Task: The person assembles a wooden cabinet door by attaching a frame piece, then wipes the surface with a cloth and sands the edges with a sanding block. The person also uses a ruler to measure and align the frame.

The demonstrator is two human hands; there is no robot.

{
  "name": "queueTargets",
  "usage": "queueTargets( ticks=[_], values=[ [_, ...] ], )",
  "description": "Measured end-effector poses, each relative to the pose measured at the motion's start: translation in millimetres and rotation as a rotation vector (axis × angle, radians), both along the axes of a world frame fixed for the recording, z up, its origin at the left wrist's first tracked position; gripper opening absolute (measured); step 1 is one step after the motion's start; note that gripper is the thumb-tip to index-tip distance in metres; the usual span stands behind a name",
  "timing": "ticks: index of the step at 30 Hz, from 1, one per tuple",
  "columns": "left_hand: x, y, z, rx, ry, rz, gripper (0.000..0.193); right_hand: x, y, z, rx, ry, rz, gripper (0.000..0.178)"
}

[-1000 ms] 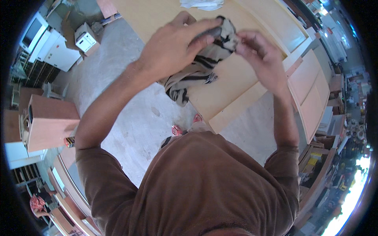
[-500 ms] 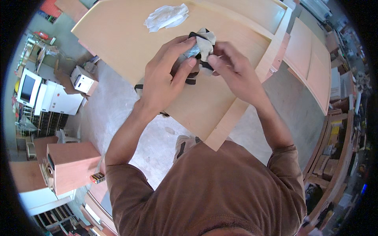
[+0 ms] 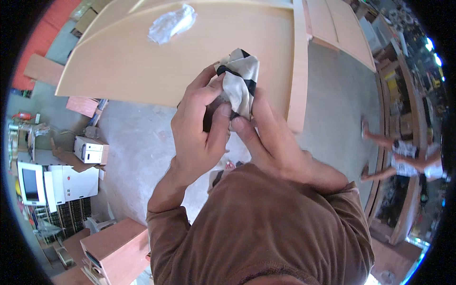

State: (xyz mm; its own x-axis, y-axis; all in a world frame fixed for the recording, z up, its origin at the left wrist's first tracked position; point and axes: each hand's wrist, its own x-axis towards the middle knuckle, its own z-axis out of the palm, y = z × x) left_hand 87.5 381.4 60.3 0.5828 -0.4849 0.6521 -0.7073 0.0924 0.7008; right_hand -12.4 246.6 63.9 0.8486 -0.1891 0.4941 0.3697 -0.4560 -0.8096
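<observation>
The striped cloth [image 3: 233, 90] is held over the tabletop's [image 3: 228, 35] near edge, closed upon by left grip [image 3: 196, 124] and right grip [image 3: 275, 146]; it is judged light, soft, best grasped by its bunched folds.

The left hand [image 3: 192, 130] and right hand [image 3: 275, 145] hold a bunched-up pale and black cloth [image 3: 237, 92]. A crumpled white sheet [image 3: 172, 23] lies on a big tan board [image 3: 237, 38]. Another person [image 3: 405, 164] is over on the right.
</observation>
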Motion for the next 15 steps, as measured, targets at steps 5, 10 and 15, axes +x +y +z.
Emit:
queueTargets(
  ticks=[5,10,15],
  values=[
    [-27.4,31.3,-11.0,0.142,-0.013,-0.17,0.033,-36.6,39.9,-39.4,0.29,0.287,0.093,0.031],
    [-35.4,39.1,-22.4,0.405,0.038,-0.168,0.027,-55.6,54.8,-55.9,0.624,0.329,0.169,0.04],
    [-41.8,25.3,-15.7,0.57,0.016,-0.153,0.03,-76.7,45.4,-104.3,0.876,0.512,-0.002,0.051]
  ],
)
